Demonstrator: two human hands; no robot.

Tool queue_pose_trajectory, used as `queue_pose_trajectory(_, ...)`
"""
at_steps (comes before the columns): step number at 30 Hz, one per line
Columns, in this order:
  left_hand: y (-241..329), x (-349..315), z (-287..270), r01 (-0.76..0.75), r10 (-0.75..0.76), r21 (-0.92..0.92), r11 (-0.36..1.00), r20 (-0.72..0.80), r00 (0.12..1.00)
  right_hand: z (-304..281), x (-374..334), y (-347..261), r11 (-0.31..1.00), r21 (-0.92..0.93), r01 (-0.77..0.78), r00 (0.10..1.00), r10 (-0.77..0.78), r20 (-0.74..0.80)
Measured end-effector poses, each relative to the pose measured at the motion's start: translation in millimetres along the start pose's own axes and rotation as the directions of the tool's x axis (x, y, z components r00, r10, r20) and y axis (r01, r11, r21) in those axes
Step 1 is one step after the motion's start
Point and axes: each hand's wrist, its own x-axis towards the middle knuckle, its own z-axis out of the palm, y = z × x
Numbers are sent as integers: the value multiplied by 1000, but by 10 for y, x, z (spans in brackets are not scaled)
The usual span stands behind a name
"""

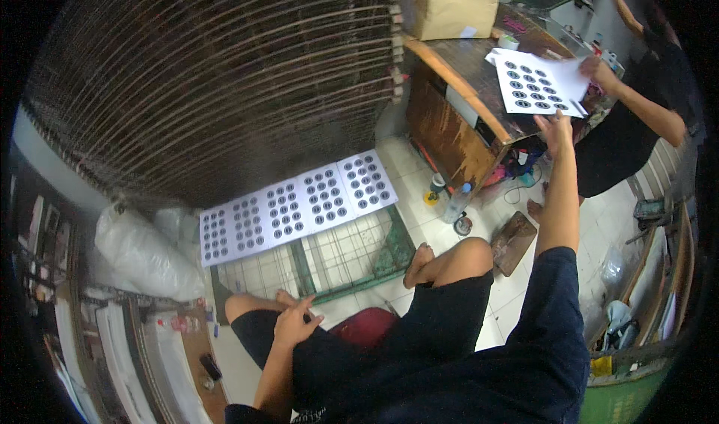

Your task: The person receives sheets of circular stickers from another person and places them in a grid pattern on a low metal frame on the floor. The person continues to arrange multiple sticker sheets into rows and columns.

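While the left hand [296, 321] rests open-fingered on the knee, the right hand [555, 128], fingers spread, touches the white dot-printed paper sheet [535, 87].

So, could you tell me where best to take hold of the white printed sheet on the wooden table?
Probably pinch the white printed sheet by its near edge, where it overhangs the wooden table. The right hand already reaches it from below; another person's hand holds the far corner.

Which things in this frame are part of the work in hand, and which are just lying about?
In the work:
- right hand at the printed sheets on the wooden bench
- row of printed sheets on the green rack

Lying about:
- cardboard box
- bottle
- plastic bag
- left hand, resting on the knee
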Motion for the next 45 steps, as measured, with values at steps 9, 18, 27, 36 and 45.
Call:
queue_pose_trajectory(9, 63, -70, -70, 7, -8, -64, 998, -12, 1000, 131, -243, -54, 993, -111, -39, 999, 36, -30)
queue_pose_trajectory(18, 119, -180, -161, 10, -18, -81, 997, -102, 995, 153, 85, 232, 966, -166, 200, 978, -207, -27)
queue_pose_trajectory(27, 13, -636, -419, -81, -54, -220, 972, -546, 836, -329, -2668, 311, 968, -243, -61, 991, 87, 98)
queue_pose_trajectory(36, -63, -414, -386, -115, -76, -292, 949, -570, 818, 139, -3773, 1886, 731, -130, -670, 731, 680, 62)
queue_pose_trajectory(45, -169, -705, -327, 2, -105, -174, 985, -586, 804, -5, -3657, 3975, 634, -54, -771, 636, 765, -103)
